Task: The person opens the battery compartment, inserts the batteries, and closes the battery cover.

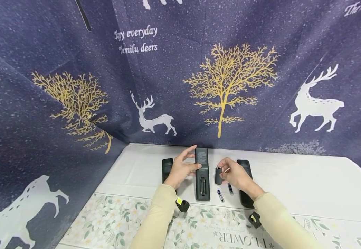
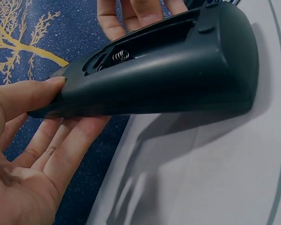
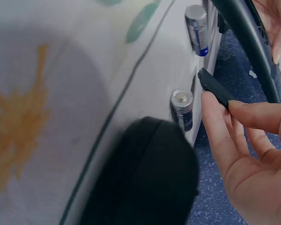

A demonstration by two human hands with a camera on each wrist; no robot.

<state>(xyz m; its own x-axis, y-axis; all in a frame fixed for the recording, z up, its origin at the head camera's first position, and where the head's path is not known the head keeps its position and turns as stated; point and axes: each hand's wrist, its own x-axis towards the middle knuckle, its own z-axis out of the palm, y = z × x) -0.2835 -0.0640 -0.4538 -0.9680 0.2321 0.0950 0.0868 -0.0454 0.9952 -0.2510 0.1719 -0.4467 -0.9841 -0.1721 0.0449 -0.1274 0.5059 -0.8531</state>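
My left hand (image 1: 181, 169) grips a black remote control (image 1: 202, 199) by its far part, thumb on the back and fingers along the underside. The remote lies back side up, its battery compartment (image 2: 154, 42) uncovered with a coil spring (image 2: 121, 56) showing and no battery seen inside. To the right, my right hand (image 1: 234, 174) pinches a small black battery cover (image 3: 215, 88) between thumb and fingers, just above the table. Two loose batteries lie near it: one battery (image 1: 220, 195) closer to the remote, another battery (image 1: 230, 188) below the right hand.
A second black remote (image 1: 167, 167) lies left, partly behind the left hand. Another black remote (image 1: 246, 200) lies under the right wrist. The white table (image 1: 307, 186) meets a dark blue deer-print cloth (image 1: 174, 83) at the back; a floral mat (image 1: 115, 218) covers its front.
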